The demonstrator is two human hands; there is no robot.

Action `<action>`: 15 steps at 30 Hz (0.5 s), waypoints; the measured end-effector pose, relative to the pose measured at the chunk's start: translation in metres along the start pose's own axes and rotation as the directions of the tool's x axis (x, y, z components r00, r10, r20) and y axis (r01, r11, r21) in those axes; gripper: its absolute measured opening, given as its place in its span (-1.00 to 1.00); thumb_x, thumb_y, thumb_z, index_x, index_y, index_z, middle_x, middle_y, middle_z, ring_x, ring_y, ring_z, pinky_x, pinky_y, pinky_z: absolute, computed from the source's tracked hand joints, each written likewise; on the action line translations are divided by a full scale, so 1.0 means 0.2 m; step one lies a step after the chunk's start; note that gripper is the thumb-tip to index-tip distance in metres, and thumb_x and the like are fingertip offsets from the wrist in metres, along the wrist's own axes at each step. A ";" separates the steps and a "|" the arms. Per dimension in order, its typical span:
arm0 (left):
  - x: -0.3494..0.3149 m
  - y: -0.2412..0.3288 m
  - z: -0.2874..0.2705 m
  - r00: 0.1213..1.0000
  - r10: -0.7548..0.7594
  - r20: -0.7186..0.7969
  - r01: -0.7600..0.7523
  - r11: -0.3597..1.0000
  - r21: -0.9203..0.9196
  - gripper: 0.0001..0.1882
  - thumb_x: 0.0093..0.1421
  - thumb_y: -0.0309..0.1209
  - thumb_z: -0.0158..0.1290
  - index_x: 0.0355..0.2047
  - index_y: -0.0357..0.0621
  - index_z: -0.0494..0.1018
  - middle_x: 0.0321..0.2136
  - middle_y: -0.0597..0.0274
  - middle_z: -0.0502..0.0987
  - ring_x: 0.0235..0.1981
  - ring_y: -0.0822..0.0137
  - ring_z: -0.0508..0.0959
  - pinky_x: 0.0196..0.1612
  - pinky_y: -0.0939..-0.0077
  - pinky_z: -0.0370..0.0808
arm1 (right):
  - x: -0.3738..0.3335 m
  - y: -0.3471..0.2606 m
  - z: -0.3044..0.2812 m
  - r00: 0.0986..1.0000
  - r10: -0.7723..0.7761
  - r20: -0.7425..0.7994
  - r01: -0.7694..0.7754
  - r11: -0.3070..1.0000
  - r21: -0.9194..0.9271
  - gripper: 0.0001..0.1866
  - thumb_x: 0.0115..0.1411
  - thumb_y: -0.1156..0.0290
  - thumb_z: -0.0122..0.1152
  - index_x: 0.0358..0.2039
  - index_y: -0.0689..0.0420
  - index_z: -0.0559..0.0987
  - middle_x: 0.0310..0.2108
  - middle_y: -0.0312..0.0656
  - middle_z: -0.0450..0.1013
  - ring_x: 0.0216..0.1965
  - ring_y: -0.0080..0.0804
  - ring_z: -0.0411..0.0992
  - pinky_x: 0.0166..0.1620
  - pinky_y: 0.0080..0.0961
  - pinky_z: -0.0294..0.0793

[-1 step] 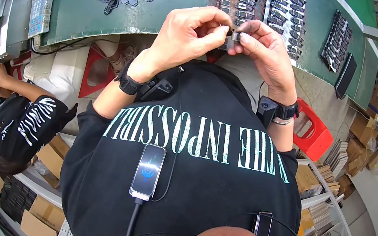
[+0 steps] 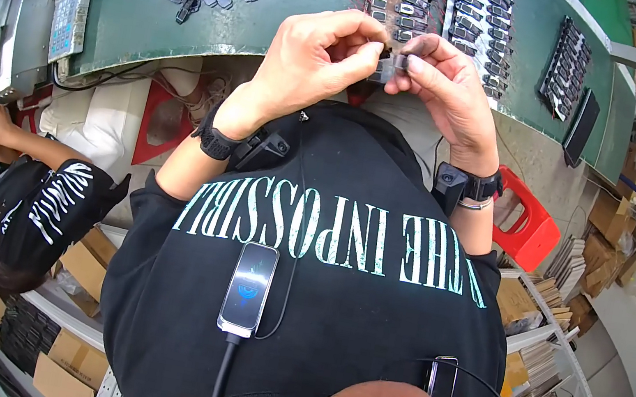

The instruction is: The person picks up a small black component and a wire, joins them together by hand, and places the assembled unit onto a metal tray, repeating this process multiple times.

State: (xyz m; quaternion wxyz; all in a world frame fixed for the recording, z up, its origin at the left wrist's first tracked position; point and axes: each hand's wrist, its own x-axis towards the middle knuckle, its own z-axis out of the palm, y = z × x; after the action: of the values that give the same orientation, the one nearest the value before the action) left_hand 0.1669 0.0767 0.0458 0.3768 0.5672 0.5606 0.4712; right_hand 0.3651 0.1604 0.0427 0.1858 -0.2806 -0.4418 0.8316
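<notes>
Over the near edge of the green workbench [image 2: 219, 33], both hands meet around a small dark grey part [image 2: 388, 68]. My left hand [image 2: 311, 56] is closed, its thumb and forefinger pinched together at the part's left side. The thumb and fingers of my right hand [image 2: 455, 91] are closed on its right side. Fingertips cover much of the part, so its exact kind does not show. Just beyond the hands lie rows of small black electronic modules [image 2: 410, 9] with thin red wires.
More rows of modules [image 2: 481, 33] lie on a white strip, and another black row [image 2: 567, 72] is farther right. Loose black pieces [image 2: 191, 0] are scattered at left near a grey keypad device [image 2: 72, 6]. A red stool [image 2: 526, 223] stands at right; a co-worker's arm [image 2: 35, 145] is at left.
My right fingers have shifted very slightly to the right, and the small part's visible side looks a little different. My left hand has barely moved.
</notes>
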 end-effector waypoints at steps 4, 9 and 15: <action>-0.07 0.00 0.02 0.996 0.041 -0.084 -0.042 0.999 0.000 -0.88 0.14 -0.50 0.11 -0.30 -0.24 0.55 -0.59 0.36 0.53 -0.60 0.67 0.45 -0.51 0.69 0.42 | -0.05 0.06 0.01 0.991 -0.077 0.112 0.048 0.969 0.241 -0.78 0.23 0.45 0.20 -0.12 0.19 0.48 -0.30 -0.22 0.48 -0.30 -0.48 0.52 -0.15 -0.55 0.53; -0.17 0.07 0.02 0.997 0.073 -0.023 -0.072 0.996 0.056 -0.87 0.14 -0.49 0.12 -0.29 -0.23 0.56 -0.52 0.25 0.58 -0.58 0.53 0.53 -0.50 0.62 0.46 | -0.11 0.10 0.06 0.995 -0.096 0.039 0.083 0.964 0.252 -0.78 0.25 0.44 0.18 -0.11 0.20 0.48 -0.30 -0.21 0.48 -0.33 -0.50 0.48 -0.15 -0.48 0.54; -0.25 0.06 0.07 0.954 0.273 0.123 -0.298 0.902 0.311 -0.85 0.13 -0.48 0.15 -0.27 -0.17 0.57 -0.43 0.15 0.60 -0.53 0.25 0.60 -0.47 0.51 0.51 | -0.23 0.14 0.08 0.988 -0.143 -0.051 0.150 0.969 0.197 -0.76 0.26 0.43 0.17 -0.10 0.22 0.48 -0.30 -0.20 0.47 -0.34 -0.54 0.45 -0.18 -0.45 0.56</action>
State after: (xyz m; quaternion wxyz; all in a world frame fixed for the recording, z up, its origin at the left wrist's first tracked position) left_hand 0.1866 0.0284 0.0477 0.2258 0.7153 0.5267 0.4000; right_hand 0.3881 0.1102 0.0411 0.2821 -0.2421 -0.3718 0.8506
